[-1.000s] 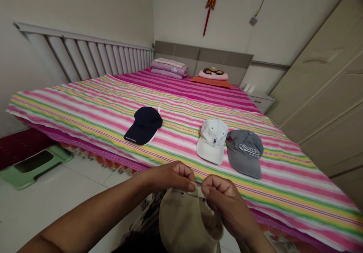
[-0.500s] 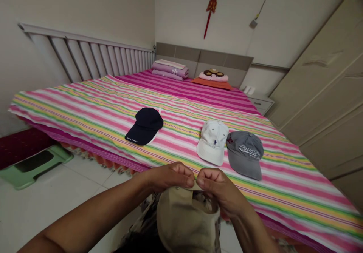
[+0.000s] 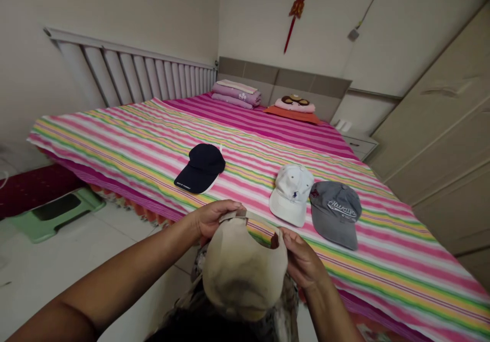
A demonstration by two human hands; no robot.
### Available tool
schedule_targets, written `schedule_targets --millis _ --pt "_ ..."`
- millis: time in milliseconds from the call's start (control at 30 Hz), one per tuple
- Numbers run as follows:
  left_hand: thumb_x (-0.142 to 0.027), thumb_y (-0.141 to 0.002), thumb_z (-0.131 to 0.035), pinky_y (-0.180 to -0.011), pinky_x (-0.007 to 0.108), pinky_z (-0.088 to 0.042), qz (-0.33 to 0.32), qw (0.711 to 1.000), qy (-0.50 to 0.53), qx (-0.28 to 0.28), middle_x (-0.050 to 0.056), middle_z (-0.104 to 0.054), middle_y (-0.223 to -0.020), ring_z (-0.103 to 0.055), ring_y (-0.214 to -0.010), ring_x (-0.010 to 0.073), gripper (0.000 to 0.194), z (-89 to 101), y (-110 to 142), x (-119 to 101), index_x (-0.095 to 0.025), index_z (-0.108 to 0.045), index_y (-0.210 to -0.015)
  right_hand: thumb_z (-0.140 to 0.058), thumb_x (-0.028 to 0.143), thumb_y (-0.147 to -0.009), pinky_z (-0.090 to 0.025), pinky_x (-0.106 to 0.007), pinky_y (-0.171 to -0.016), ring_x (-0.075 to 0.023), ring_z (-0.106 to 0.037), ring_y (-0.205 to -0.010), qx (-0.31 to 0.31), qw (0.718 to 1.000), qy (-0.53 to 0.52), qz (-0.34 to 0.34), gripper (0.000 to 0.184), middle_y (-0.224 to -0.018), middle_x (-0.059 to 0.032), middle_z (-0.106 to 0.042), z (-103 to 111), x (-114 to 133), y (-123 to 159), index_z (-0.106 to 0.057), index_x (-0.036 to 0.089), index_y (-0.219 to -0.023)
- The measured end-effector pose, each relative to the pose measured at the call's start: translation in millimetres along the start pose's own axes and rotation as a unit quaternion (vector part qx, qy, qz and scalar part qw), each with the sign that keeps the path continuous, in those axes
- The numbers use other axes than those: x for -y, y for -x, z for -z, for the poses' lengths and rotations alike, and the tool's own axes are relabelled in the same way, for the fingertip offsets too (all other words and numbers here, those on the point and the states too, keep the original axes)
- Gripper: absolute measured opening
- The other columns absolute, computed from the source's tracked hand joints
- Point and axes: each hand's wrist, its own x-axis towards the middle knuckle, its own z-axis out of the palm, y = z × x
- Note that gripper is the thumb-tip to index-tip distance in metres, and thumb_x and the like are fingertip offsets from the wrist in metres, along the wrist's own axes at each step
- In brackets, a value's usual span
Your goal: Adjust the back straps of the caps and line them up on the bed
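Between my two hands is a beige baseball cap (image 3: pixel 245 265), its back opening and strap turned up and away from me. My left hand (image 3: pixel 216 217) pinches the rim at the left end of the strap. On the other side, my right hand (image 3: pixel 300 255) grips the rim to the right of the opening. Beyond them, on the bed, lie a navy cap (image 3: pixel 202 166) to the left, a white cap (image 3: pixel 293 191) right of centre, and a grey cap (image 3: pixel 337 212) with white lettering touching or nearly touching the white one.
A striped sheet (image 3: pixel 126 132) covers the bed. Folded purple bedding (image 3: pixel 235 94) and a pink folded bundle (image 3: pixel 294 104) lie near the headboard (image 3: pixel 314 84). A green stool (image 3: pixel 57 212) stands on the floor at left, a nightstand (image 3: pixel 360 143) beyond the bed's right side.
My hands have moved apart from the strap's middle to the two sides of the cap's rim. The cap has been raised and its opening spread wider. The view has shifted slightly.
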Motion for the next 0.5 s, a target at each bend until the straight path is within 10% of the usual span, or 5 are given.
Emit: schedule_targets --millis 500 --pt "-0.043 -0.043 -0.073 -0.060 0.030 -0.044 0.018 0.984 -0.155 0.089 0.011 -0.065 -0.063 -0.060 -0.060 0.0204 0.048 -0.6 31.8 -46.8 -0.005 -0.066 -0.072 -0.069 0.051 -0.056 -0.049 -0.032 -0.066 -0.0173 -0.063 -0.063 -0.067 0.994 -0.086 0.024 0.029 -0.064 0.0055 -0.068 -34.2 46.2 -3.1 -0.061 0.028 -0.071"
